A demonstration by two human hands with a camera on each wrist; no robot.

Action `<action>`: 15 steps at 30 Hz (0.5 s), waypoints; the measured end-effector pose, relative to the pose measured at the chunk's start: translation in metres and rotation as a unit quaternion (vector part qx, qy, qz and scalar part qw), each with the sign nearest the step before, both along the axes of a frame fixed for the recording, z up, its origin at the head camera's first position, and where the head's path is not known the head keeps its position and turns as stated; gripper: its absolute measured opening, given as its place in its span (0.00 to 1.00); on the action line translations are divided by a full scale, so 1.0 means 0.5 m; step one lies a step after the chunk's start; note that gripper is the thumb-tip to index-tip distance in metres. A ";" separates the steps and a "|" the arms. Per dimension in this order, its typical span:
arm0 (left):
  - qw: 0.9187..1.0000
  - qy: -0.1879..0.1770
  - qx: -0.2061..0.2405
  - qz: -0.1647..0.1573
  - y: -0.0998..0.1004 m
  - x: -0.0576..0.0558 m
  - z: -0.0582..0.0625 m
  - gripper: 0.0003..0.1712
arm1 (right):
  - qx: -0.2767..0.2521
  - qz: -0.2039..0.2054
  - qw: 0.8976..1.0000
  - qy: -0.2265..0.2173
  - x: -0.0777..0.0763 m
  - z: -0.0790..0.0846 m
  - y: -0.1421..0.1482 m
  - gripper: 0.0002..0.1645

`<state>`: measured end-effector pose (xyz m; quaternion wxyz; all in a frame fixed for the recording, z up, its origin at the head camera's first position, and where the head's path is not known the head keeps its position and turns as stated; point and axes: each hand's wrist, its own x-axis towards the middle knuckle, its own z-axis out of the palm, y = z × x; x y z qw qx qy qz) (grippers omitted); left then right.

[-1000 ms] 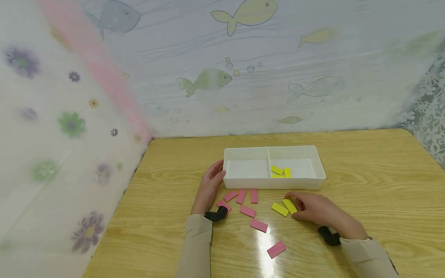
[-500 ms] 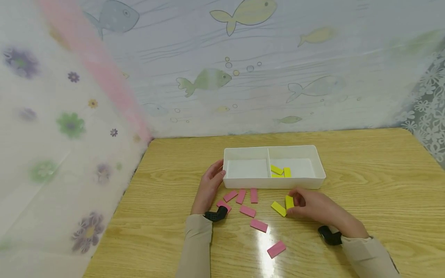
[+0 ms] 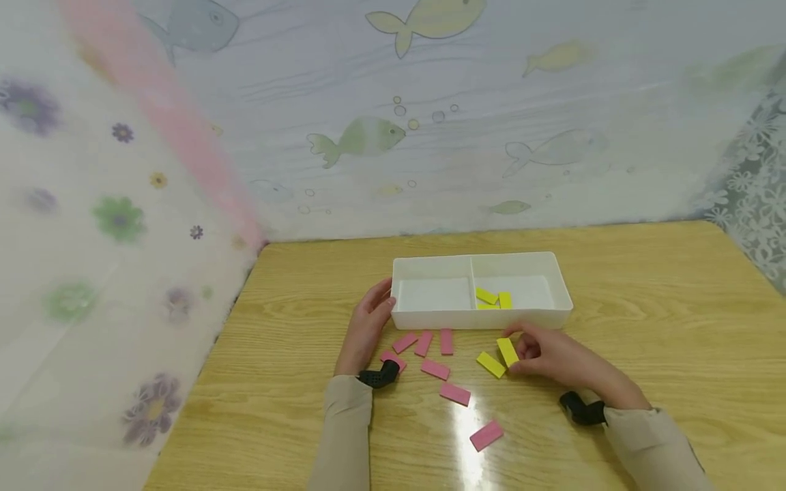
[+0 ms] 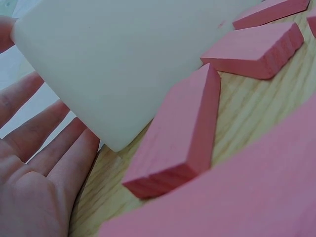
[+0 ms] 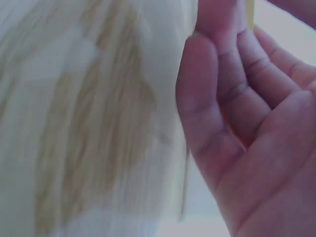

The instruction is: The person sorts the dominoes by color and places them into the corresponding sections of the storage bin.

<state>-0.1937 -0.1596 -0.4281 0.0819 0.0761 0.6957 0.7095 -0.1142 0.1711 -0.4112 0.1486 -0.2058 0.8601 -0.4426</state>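
My right hand pinches a flat yellow wooden block, held tilted in front of the white divided box. Close to its left, a second yellow block lies on the table. Inside the right compartment are several yellow blocks; the left compartment holds none. My left hand rests its extended fingers against the box's left end, thumb at the front corner. In the left wrist view those fingers lie along the white wall. The right wrist view shows curled fingers, the block mostly hidden behind them.
Several pink blocks lie scattered on the wooden table before the box and beside the left wrist. One pink block lies nearest the front. A curtain with fish drawings hangs behind the table.
My right hand has picked up the yellow block from beside the other one, raising it slightly toward the box and turning it. The left hand stays at the box's end.
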 end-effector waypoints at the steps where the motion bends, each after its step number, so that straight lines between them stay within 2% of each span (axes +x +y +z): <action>1: 1.000 0.003 0.000 0.000 0.000 0.000 0.007 0.29 | -0.010 0.006 1.000 -0.003 -0.003 0.004 -0.001 0.27; 5: 1.000 0.014 -0.012 -0.002 0.004 0.004 0.028 0.30 | -0.039 0.016 0.999 -0.004 -0.008 0.022 -0.002 0.27; 9: 1.000 -0.002 -0.029 -0.010 0.008 0.018 0.033 0.29 | -0.077 -0.009 0.997 0.005 -0.001 0.042 0.013 0.28; 12: 0.999 -0.005 -0.030 -0.009 0.006 0.025 0.031 0.28 | -0.100 -0.071 0.992 0.038 0.003 0.060 0.027 0.29; 15: 1.000 0.013 -0.022 -0.005 0.005 0.026 0.035 0.29 | -0.090 -0.159 0.979 0.086 -0.001 0.079 0.040 0.31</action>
